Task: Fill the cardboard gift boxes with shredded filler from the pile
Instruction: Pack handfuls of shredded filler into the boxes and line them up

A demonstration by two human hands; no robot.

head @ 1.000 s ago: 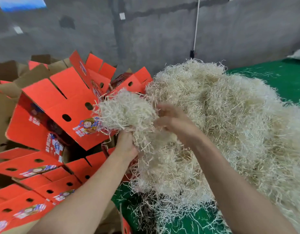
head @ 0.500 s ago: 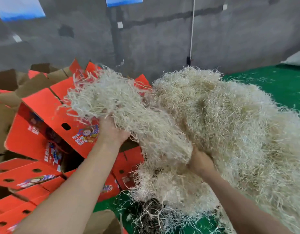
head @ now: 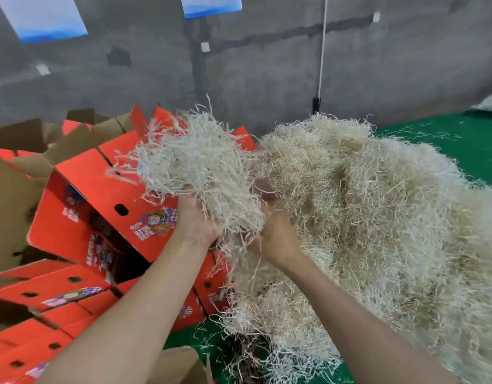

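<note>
**Entry: shredded filler, one clump, raised above the pile**

Location. The clump of filler [head: 200,167] is held up in the air at the left edge of the pile [head: 377,217], and loose strands bridge the two. It hangs over the nearest of the gift boxes [head: 106,189], which lie tumbled to the left. The pile sits on a green mat [head: 447,139] in front of a grey wall [head: 267,65].

Appearance. Pale straw-cream strips, thin and crinkled, tangled in all directions. The outline is ragged, with stray ends sticking out. The boxes are red outside and plain brown card inside, with oval hand-holes and a cartoon print. Their flaps stand open.

Hold. The left hand [head: 196,223] grasps the clump from underneath, palm up, with its fingers sunk into the strands. The right hand [head: 278,239] is pushed in where clump meets pile, back of the hand showing. Its fingers are buried, so I cannot tell whether they are clenched or loose.

Handling, as judged. Very light, soft and springy. The strands snag on one another, so a lifted clump will probably drag more filler with it and shed bits. It is best scooped from below with spread fingers, with the second hand parting it from the heap. It should compress easily into a box and is unlikely to break.
</note>
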